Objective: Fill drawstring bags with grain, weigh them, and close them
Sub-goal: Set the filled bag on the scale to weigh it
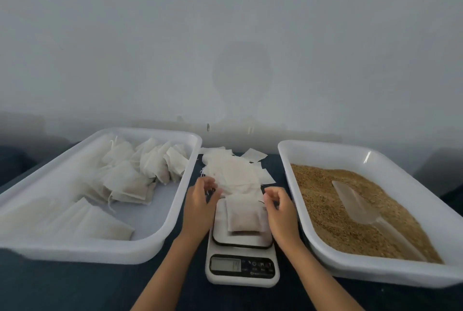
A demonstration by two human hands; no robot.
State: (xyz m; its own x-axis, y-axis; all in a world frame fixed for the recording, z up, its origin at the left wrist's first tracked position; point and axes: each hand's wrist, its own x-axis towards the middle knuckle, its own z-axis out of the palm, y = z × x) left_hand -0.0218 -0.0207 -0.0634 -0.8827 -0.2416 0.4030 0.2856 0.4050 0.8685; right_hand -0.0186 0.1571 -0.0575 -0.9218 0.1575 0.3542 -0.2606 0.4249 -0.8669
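Lying between hands point(200, 203): filled bag point(244, 215)

Both trays, at nine o'clock point(175, 213) and three o'clock point(295, 185), look like glossy white plastic. The bags point(244, 215) are thin, matt, gauzy cloth. The grain point(325, 210) is rough and granular, the scoop point(355, 203) translucent plastic, the scale point(241, 278) smooth plastic, the table point(75, 285) dark matt.

A filled white drawstring bag point(242, 215) lies flat on the scale point(242, 264). Brown grain point(325, 200) fills the right tray point(375, 157).
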